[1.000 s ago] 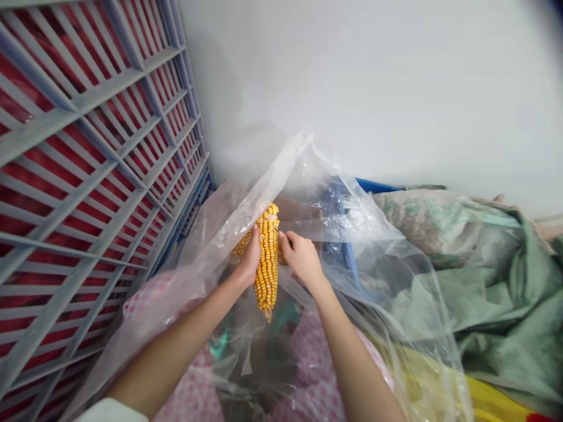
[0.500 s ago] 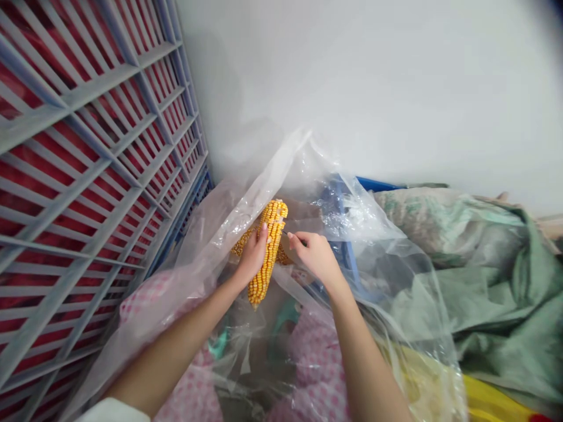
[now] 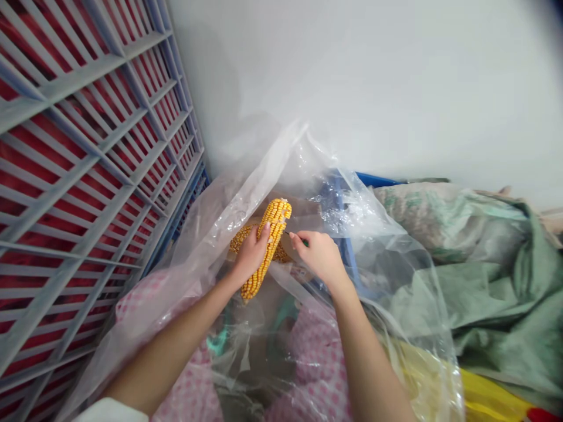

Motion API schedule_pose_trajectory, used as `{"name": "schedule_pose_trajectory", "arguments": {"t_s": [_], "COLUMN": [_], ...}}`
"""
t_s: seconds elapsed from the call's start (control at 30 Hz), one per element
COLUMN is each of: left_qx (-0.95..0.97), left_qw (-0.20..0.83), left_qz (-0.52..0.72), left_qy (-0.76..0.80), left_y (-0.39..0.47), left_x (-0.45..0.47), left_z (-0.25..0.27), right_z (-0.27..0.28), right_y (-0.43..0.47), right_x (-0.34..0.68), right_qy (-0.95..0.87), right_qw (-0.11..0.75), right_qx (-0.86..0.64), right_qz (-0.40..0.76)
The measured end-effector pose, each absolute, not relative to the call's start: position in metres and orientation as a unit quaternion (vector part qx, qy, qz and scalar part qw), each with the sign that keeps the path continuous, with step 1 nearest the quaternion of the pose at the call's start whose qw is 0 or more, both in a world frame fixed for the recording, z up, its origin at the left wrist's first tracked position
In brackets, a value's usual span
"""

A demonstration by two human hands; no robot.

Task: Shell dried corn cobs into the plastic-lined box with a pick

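- Corn ear (image 3: 269, 252), at centre over the clear plastic sheet (image 3: 263, 184), shows the largest change: 1.0 s ago it stood almost straight along the near-far line; now it slants, narrow tip near left, blunt end far right. That turn seems to bring its bare notch (image 3: 282, 220) round toward the right side.
- Left hand (image 3: 250, 252) grasps the ear from the left, thumb laid over the top, and has shifted slightly left.
- Right hand (image 3: 319, 256), close against the ear 1.0 s ago, is now to its right, slightly apart, fingers pinching 1 thin dark tool (image 3: 287, 232).
- That tool's tip points left, just beside the ear's right edge; I cannot tell whether it touches.
- Loose kernels (image 3: 240, 237) show on the ear's left and right, more visible on the left than before.
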State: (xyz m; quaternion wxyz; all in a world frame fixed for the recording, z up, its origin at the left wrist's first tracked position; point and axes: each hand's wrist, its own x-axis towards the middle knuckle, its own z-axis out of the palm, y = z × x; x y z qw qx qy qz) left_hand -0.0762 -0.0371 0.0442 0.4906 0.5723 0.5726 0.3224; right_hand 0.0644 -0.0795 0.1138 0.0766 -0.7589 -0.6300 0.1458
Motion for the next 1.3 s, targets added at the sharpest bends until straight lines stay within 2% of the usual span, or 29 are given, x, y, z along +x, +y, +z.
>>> {"name": "schedule_pose_trajectory", "arguments": {"t_s": [0.6, 1.03, 1.13, 1.3], "left_qx": [0.596, 0.633, 0.621, 0.557], "left_qw": [0.474, 0.429, 0.442, 0.521], "left_qz": [0.284, 0.251, 0.25, 0.284], "left_qy": [0.583, 0.593, 0.597, 0.581], "left_y": [-0.037, -0.046, -0.045, -0.043], "left_x": [-0.076, -0.078, -0.075, -0.072], "left_z": [0.039, 0.037, 0.032, 0.025], "right_z": [0.118, 0.102, 0.097, 0.093], "right_y": [-0.08, -0.079, -0.077, -0.075], "right_x": [0.065, 0.048, 0.045, 0.038], "right_qy": [-0.632, -0.633, -0.615, -0.552], "right_qw": [0.043, 0.001, 0.019, 0.081], "right_qx": [-0.758, -0.768, -0.781, -0.826], "right_qz": [0.152, 0.095, 0.106, 0.085]}}
